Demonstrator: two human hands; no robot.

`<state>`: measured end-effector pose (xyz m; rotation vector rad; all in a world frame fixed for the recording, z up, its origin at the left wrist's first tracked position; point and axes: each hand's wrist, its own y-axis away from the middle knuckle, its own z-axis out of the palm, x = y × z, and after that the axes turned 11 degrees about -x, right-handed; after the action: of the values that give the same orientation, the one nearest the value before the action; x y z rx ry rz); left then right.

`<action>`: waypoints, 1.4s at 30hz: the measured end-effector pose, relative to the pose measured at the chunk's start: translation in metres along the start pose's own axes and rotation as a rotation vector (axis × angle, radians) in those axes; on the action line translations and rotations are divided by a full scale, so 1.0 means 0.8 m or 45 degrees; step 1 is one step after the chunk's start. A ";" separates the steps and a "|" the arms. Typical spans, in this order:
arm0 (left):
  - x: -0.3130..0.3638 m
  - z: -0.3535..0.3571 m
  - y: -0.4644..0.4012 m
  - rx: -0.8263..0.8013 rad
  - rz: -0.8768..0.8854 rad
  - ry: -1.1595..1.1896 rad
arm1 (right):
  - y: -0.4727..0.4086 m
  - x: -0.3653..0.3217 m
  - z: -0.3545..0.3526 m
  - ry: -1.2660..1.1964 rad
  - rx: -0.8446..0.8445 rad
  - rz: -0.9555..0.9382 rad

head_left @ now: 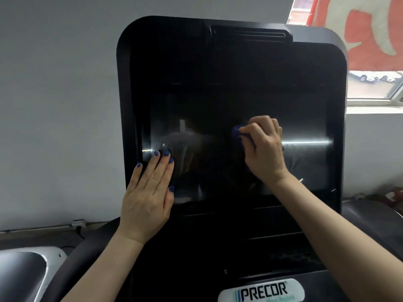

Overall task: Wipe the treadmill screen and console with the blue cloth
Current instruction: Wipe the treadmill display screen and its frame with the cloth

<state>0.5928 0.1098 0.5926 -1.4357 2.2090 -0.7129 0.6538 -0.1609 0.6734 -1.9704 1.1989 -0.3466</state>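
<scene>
Clenched around a bunched blue cloth, the right hand presses it against the dark screen, a little right of the screen's middle; only a small fold of the cloth pokes out past the curled fingers on the hand's left side, with another sliver showing below the palm. From the head view, the left hand lies flat and released, straight fingers together, on the lower left corner of the screen, its fingertips reaching the glass near the inner edge of the frame and its palm over the bezel. Both forearms rise from the bottom of the view toward the black console, which stands tilted back with rounded upper corners and a narrow slot along its top. Glare streaks the glass on the left near the fingertips and as a bright horizontal line to the right of the cloth hand. Below the console, a white badge reading PRECOR sits at the bottom edge. Behind are a grey wall, a window at the upper right, and red and white fabric hanging above it.
</scene>
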 end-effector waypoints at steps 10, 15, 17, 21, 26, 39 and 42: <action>-0.007 -0.009 0.013 -0.057 -0.034 0.055 | 0.017 0.000 0.002 -0.034 -0.096 -0.078; -0.010 -0.002 0.026 -0.049 -0.115 0.087 | 0.009 -0.012 0.005 -0.057 -0.030 0.020; -0.009 0.000 0.025 -0.045 -0.117 0.109 | -0.001 -0.028 0.011 -0.064 -0.036 0.049; -0.009 0.000 0.028 -0.042 -0.117 0.111 | 0.004 -0.037 0.018 -0.056 -0.129 -0.074; -0.007 0.002 0.029 -0.042 -0.115 0.116 | -0.002 -0.037 0.016 -0.068 -0.076 -0.035; -0.009 0.001 0.030 -0.043 -0.107 0.175 | -0.025 -0.073 0.037 -0.050 -0.098 -0.020; -0.008 -0.001 0.028 -0.052 -0.110 0.200 | -0.025 -0.080 0.043 -0.041 -0.134 -0.090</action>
<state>0.5785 0.1236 0.5798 -1.5513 2.3025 -0.8398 0.6534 -0.0851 0.6758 -2.1052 1.1500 -0.2917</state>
